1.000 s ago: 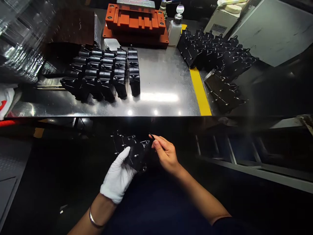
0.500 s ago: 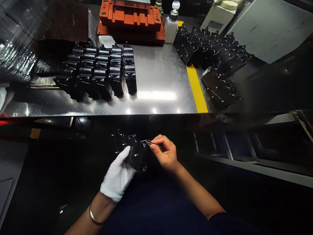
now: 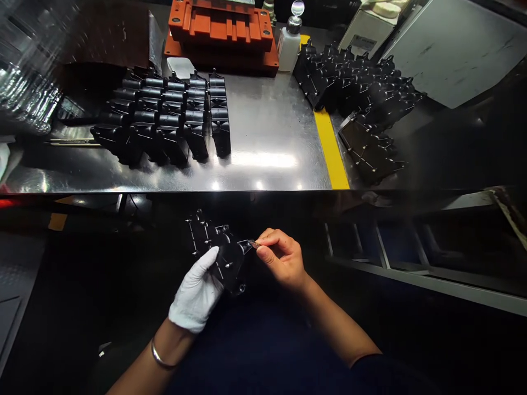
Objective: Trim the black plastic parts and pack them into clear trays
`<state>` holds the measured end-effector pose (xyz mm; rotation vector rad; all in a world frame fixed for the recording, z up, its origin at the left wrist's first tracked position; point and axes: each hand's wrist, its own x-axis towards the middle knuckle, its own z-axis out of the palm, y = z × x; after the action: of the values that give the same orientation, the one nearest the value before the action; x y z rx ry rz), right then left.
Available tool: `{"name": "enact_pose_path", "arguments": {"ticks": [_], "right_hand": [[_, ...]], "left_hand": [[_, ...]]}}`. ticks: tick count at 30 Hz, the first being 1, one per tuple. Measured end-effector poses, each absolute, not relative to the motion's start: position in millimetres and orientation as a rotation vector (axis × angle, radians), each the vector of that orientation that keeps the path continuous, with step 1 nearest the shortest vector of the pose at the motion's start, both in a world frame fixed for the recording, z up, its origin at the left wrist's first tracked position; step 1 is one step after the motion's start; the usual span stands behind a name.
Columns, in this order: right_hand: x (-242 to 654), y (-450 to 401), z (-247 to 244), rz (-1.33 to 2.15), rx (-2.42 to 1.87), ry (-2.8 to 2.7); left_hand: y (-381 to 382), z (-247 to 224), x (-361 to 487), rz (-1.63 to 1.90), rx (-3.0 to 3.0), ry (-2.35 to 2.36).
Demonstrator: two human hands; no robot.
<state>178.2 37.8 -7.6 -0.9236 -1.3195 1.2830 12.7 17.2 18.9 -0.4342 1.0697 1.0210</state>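
Note:
My left hand (image 3: 196, 296), in a white glove, is closed round a black moulded plastic part (image 3: 230, 262), with the thumb lying on its upper face. The part has thin ribs and small ring-shaped lugs and is held tilted below the bench edge. My bare right hand (image 3: 284, 255) pinches a small metal blade (image 3: 254, 244) between thumb and forefinger. Its tip is at the lug on the part's upper right corner; whether it touches cannot be made out. Most of the blade is hidden by the fingers.
On the steel bench (image 3: 267, 131) stand rows of black parts (image 3: 164, 118) at left and more black parts (image 3: 354, 77) at right, beside yellow tape (image 3: 331, 151). Behind are an orange fixture (image 3: 222, 33) and a white pump bottle (image 3: 288, 46). A metal frame (image 3: 387, 247) stands at right.
My right hand has moved slightly right with the blade. The black part has turned a little in my left hand, showing more of its far left end.

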Motion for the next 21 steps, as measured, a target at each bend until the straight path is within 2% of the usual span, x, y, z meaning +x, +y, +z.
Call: {"name": "enact_pose_path", "arguments": {"ticks": [6, 11, 18, 21], "right_hand": [[177.4, 41.6, -12.3, 1.279, -0.975, -1.349], [187.9, 45.1, -13.6, 1.295, -1.096, -1.494], [198.2, 50.0, 9.2, 1.069, -0.559, -2.1], [196.4, 52.3, 10.4, 1.018, -0.497, -2.179]], "left_hand": [[12.3, 16.2, 9.4, 0.997, -0.365, 1.085], [1.0, 12.8, -4.6, 0.978, 0.023, 0.993], [7.8, 16.1, -21.5, 0.89, 0.39, 1.036], [10.4, 14.2, -19.4, 0.865, 0.433, 1.022]]}}
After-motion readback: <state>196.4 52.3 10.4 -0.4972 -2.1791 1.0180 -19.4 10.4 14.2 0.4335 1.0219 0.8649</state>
